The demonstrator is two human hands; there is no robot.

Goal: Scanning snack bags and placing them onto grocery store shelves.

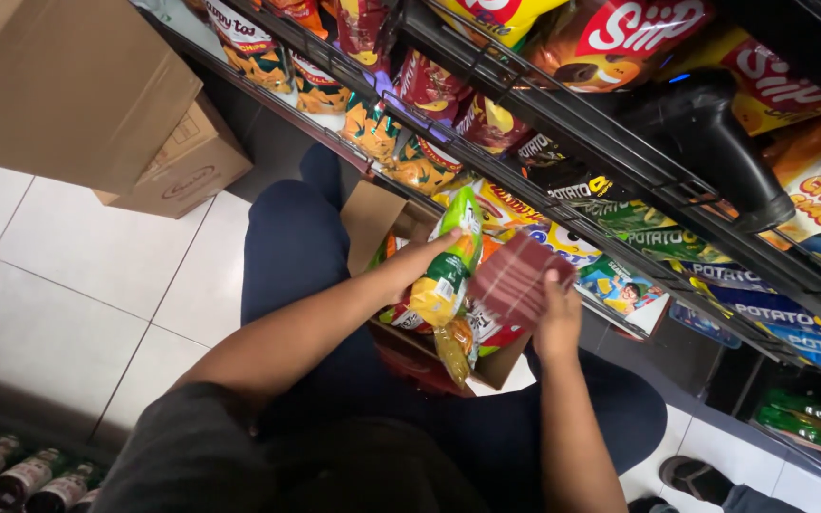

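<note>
Left hand (429, 255) gripping green-yellow snack bag (448, 261) over open carton (382, 223) between knees. Right hand (558, 318) closed on dark red packet (517, 277), just below wire shelf (563, 119).

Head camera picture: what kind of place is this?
Most likely a small shop. Wire racks are packed with snack bags, bottles stand in a row, and cartons sit on the tiled floor. The left hand and right hand hold snack packs.
</note>
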